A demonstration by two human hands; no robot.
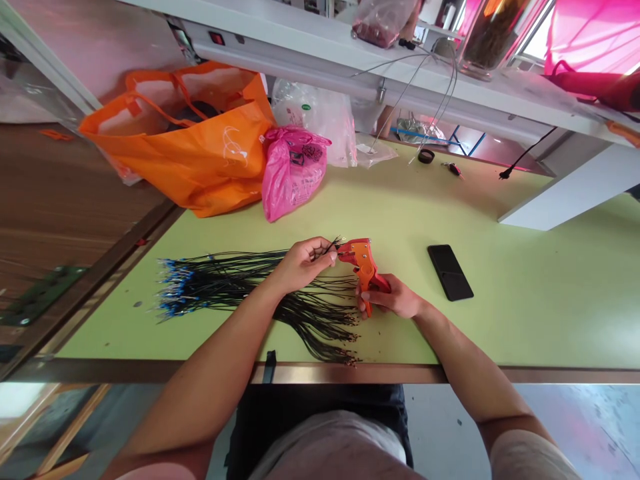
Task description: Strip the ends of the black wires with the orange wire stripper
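Note:
My left hand point(309, 261) pinches black wires whose ends stick out past the fingertips. Wrapped round the handles of an orange and red wire stripper point(367, 263), my right hand point(393, 297) holds the tool with its jaws right beside the left fingertips. Whether a wire lies inside the jaws I cannot make out. Below and left of my hands, a large bundle of black wires point(225, 287) lies across the table. Its left ends carry blue and whitish tips point(177, 287); bare coppery ends fan out on the right, below the stripper.
A black phone point(450, 272) lies right of my right hand on the green table point(540, 287). An orange bag point(200, 153) and a pink plastic bag point(295, 173) stand behind the wires. A white shelf point(310, 40) overhangs the back, near a roll of black tape point(426, 156) and a plug point(506, 173).

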